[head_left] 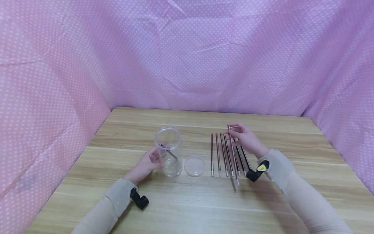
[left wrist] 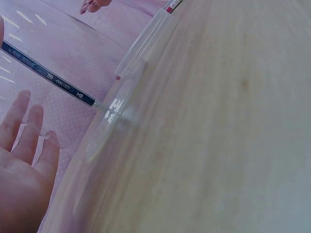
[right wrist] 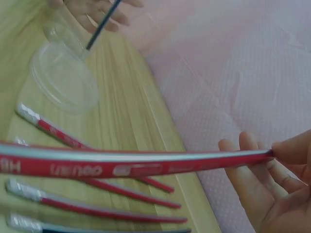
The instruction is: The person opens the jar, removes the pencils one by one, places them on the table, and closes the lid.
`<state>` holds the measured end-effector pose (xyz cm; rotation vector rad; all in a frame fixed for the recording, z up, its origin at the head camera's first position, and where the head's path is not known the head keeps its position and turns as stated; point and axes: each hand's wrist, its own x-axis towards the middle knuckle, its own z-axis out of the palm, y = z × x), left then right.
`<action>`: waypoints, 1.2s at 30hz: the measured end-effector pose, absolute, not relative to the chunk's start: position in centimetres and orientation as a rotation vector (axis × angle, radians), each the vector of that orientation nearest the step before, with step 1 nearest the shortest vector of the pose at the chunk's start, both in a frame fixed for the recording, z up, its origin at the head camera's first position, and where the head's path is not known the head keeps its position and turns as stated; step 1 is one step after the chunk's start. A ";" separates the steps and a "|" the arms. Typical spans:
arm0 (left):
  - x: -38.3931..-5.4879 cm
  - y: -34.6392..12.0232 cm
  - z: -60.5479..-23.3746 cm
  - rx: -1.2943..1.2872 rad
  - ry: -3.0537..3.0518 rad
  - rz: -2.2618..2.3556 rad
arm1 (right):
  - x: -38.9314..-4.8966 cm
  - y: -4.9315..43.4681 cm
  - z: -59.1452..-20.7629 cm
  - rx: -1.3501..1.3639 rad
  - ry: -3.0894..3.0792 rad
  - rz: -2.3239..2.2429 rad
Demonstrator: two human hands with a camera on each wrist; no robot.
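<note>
My left hand [head_left: 148, 164] holds a clear plastic jar [head_left: 179, 151] low on its left side, the thumb in front and the fingers partly behind the wall. The jar stands upright and uncapped, with one dark HB pencil [left wrist: 58, 80] leaning inside it. Between thumb and fingers, my right hand [head_left: 246, 139] pinches a red pencil [right wrist: 146, 163] by one end. That pencil is raised over the row, its silvery end pointing toward the front edge. Below lie several red and dark pencils [head_left: 218, 156], side by side; the right hand and wrist camera partly cover them.
A round clear lid [head_left: 194, 166] lies flat between the jar and the pencil row. Wood-grain table [head_left: 181, 211] extends around them, and a pink dotted cloth [head_left: 198, 58] hangs along the back and both sides.
</note>
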<state>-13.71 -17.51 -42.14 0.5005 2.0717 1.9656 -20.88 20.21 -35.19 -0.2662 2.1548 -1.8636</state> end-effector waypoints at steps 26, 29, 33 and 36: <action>-13.5 -17.3 -42.0 0.529 2.006 2.021 | -24.3 27.6 -38.0 -0.215 2.484 -1.431; -13.5 -17.3 -42.0 0.517 2.013 2.012 | -24.5 27.7 -38.3 -0.223 2.488 -1.400; -13.6 -17.4 -42.0 0.518 2.024 1.998 | -24.9 27.9 -38.7 -0.220 2.494 -1.374; -13.7 -17.6 -42.0 0.521 2.032 1.992 | -25.5 28.1 -39.1 -0.221 2.537 -1.322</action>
